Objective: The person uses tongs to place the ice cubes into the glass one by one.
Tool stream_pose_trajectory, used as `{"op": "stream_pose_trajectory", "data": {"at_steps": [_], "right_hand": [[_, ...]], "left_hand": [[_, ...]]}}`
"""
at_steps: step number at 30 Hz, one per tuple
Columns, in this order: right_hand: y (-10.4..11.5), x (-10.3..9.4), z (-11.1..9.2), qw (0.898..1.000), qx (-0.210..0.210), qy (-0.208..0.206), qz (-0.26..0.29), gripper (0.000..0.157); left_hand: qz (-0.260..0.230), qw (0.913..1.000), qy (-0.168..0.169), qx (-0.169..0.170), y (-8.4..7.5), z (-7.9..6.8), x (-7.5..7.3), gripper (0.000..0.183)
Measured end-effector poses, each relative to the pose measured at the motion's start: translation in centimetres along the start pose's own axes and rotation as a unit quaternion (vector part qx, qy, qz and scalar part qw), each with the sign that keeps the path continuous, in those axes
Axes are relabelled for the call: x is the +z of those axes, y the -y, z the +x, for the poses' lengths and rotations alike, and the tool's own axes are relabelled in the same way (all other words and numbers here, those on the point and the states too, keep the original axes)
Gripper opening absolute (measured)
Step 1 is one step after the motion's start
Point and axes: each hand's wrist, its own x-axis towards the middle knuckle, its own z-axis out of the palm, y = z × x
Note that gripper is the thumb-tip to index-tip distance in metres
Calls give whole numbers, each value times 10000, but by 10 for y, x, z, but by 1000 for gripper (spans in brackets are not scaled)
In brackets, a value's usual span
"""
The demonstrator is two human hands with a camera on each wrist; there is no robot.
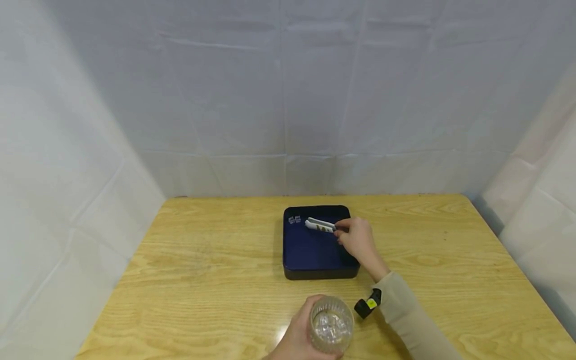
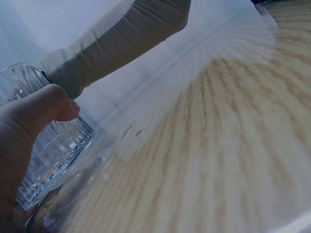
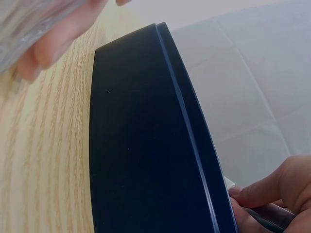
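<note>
In the head view my left hand (image 1: 300,335) grips a clear ribbed glass (image 1: 332,325) with clear, ice-like cubes inside. The left wrist view has the thumb wrapped over the side of this glass (image 2: 63,145). Over a dark blue square box (image 1: 317,255), my right hand (image 1: 357,239) pinches one end of a short white tong-like tool (image 1: 320,225) with brown-gold marks. Its free end points left, toward a few small clear pieces (image 1: 294,219) in the box's far left corner. The right wrist view shows the box's side (image 3: 141,131), with the right hand's fingers (image 3: 267,189) by its edge; most of the tool is hidden there.
A wood-grain table (image 1: 202,260) carries everything. White cloth (image 1: 288,100) hangs behind it and along both sides. A black wrist camera with a yellow mark (image 1: 370,303) sits beneath the right sleeve (image 1: 405,305), close to the glass.
</note>
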Motion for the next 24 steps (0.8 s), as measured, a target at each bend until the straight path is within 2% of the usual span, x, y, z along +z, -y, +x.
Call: {"op": "stream_pose_trajectory", "data": {"at_steps": [15,24], "right_hand": [[1,6,3,9993,-147,104,-340,19],[0,7,2,9992,-210,38,-324,20]], "left_hand": [[310,9987,-56,406,2,1,0,90],[319,9991,-31,288,1,0,0,89]]}}
